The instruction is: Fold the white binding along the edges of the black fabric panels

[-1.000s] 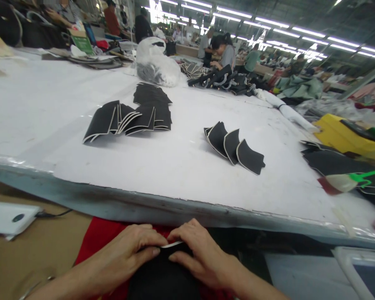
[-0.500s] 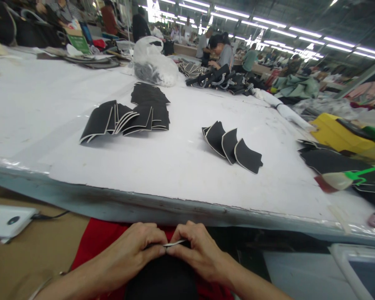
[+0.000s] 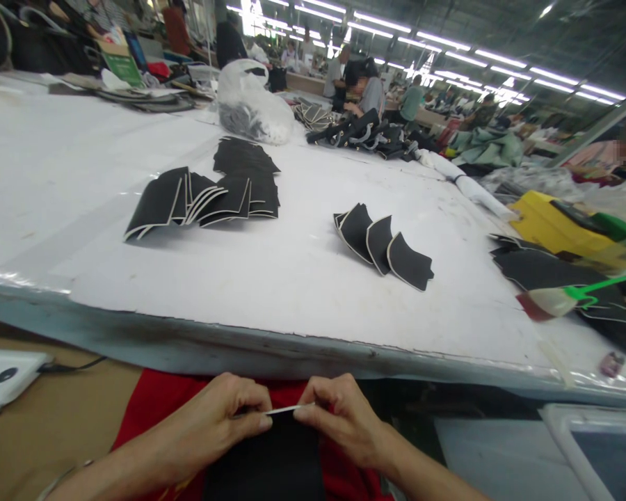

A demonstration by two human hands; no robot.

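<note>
A black flat panel with a pale edge (image 3: pixel 271 456) lies across my lap, over red cloth (image 3: pixel 159 396). My left hand (image 3: pixel 227 410) pinches its far edge between thumb and fingers. A short way to the right, my right hand (image 3: pixel 339 421) pinches the same edge. Between the two thumbs a thin white strip of the edge shows. The fingertips beneath the panel are hidden.
On the white table (image 3: pixel 302 285) before me lie a larger group of curved black pieces (image 3: pixel 203 198) and a smaller fanned group (image 3: pixel 383 247). A plastic bag (image 3: pixel 253 101) stands behind. To the right are a yellow container (image 3: pixel 558 226) and a brush (image 3: pixel 547 303).
My hands have moved slightly apart along the panel's edge, showing more white strip between the thumbs. The panel now looks flatter. The whole view has shifted a little.
</note>
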